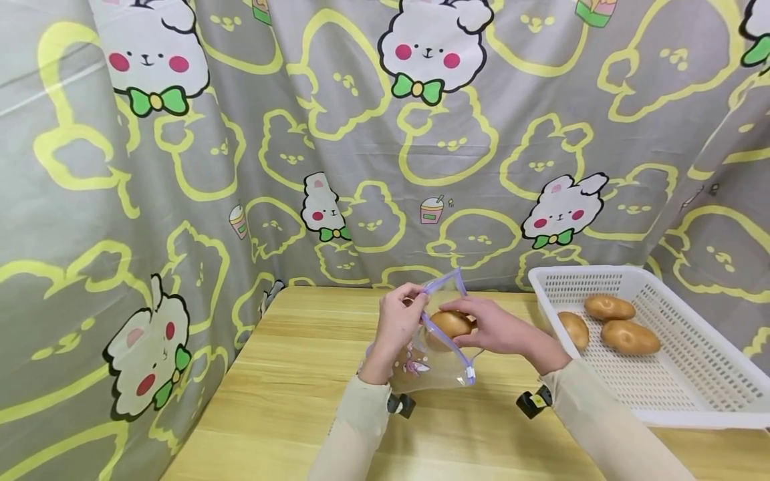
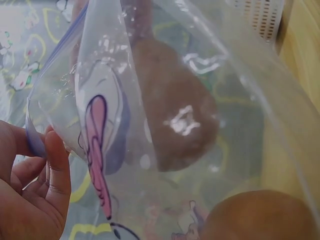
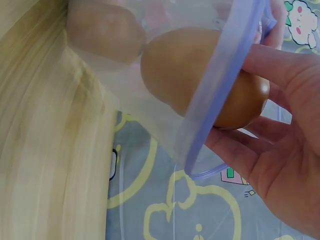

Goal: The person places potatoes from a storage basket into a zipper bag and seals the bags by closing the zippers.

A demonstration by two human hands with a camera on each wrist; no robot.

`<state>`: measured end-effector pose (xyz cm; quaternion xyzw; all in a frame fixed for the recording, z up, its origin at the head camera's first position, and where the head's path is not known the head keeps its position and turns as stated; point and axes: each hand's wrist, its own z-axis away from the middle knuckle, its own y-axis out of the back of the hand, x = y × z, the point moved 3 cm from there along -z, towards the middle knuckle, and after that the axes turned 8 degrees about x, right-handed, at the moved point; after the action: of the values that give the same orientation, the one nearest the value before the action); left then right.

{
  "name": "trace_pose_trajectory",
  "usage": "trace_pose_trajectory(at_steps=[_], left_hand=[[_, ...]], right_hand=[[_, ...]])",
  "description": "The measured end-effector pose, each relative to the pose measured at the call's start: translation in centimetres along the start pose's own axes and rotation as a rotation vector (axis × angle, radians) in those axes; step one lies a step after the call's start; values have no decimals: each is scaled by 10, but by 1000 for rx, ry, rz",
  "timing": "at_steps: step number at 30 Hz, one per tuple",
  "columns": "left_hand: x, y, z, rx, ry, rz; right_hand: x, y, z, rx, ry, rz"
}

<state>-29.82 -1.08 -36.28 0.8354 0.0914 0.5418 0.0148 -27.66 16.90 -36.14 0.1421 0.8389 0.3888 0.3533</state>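
Note:
A clear zip bag (image 1: 436, 371) with a purple zip edge and a printed rabbit figure is held over the wooden table. My left hand (image 1: 398, 321) pinches its purple rim between thumb and finger, as the left wrist view also shows. In my right hand (image 1: 496, 327) is a brown potato (image 3: 182, 65), gripped at one end by thumb and fingers; most of it is past the purple rim, inside the bag's mouth. Deeper in the bag lies a second potato (image 3: 107, 32), seen through the plastic and at the bottom of the left wrist view.
To the right stands a white plastic basket (image 1: 698, 419) with perforated walls, holding three potatoes (image 1: 629, 337). The wooden table (image 1: 271, 401) reaches back to a grey curtain (image 1: 361, 153) with cartoon prints. Small black devices (image 1: 534, 403) sit by both wrists.

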Motion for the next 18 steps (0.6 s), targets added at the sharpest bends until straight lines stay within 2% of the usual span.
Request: trace_pose_trajectory(at_steps=[6,13,18], left_hand=[[3,2,0,-6,-7,8],[39,11,11,-12,-35,8],[41,13,12,-7,-38,17]], right_hand=[[4,-5,-2,-25,-3,14],[5,-10,-2,-111,-62,-11],[5,-12,-2,-142,-95,-9]])
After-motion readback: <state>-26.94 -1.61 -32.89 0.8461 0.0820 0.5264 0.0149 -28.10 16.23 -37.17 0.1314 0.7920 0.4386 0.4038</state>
